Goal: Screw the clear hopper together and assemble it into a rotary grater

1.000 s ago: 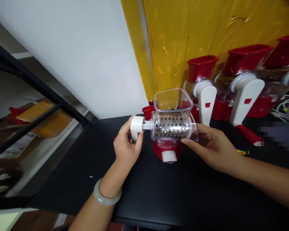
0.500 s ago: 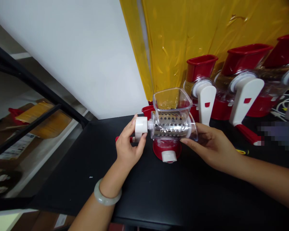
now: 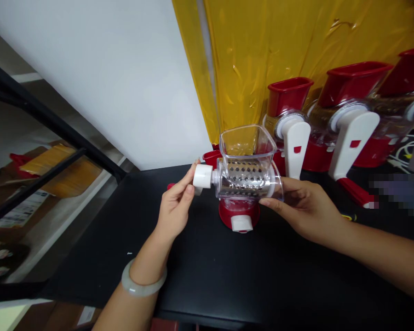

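Note:
A rotary grater [image 3: 244,177] stands upright on the black table, with a clear hopper, a perforated metal drum and a red base [image 3: 232,211]. My left hand [image 3: 175,200] has its thumb and fingers closed on the white crank handle [image 3: 203,176] at the drum's left end. Behind those fingers a red grip [image 3: 170,186] partly shows. On the other side, my right hand [image 3: 301,207] grips the clear rim of the drum housing, thumb in front and fingers behind. A white knob [image 3: 242,223] sticks out from the front of the base.
Several more graters with red hoppers [image 3: 359,85] and white cranks [image 3: 296,147] line the back right. Behind them hangs yellow sheeting [image 3: 244,59]. A white panel [image 3: 106,82] rises at the back left. Left of the black table [image 3: 200,280] is a shelf rack with packages [image 3: 55,165].
My left hand has turned the crank and shifted slightly left; its white arm now points away behind my fingers instead of hanging down. My right hand stays on the housing.

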Tool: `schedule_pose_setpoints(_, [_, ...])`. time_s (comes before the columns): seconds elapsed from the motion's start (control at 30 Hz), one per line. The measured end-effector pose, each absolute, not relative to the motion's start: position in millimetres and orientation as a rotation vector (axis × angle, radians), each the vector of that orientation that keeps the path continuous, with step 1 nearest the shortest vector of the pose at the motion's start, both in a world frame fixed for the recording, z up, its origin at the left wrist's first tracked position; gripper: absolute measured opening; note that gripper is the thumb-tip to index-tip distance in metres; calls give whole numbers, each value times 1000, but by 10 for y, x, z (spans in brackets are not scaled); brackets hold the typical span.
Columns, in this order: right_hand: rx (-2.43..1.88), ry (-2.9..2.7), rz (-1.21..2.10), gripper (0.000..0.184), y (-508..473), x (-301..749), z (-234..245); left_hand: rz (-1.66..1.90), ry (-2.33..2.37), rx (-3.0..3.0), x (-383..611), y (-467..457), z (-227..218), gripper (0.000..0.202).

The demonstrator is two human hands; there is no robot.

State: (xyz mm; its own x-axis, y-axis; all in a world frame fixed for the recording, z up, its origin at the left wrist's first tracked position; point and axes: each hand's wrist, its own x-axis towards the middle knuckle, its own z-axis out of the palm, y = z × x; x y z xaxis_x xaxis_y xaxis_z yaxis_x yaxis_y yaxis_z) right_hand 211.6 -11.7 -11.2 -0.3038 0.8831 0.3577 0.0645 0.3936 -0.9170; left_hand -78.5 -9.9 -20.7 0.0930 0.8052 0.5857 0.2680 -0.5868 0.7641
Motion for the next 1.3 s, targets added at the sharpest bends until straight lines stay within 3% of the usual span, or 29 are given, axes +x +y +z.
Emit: schedule_pose_setpoints(1.3, [-817,-1696,1262,34,-7,2174,-16,1476,1192,2458,-698,-222,-67,87])
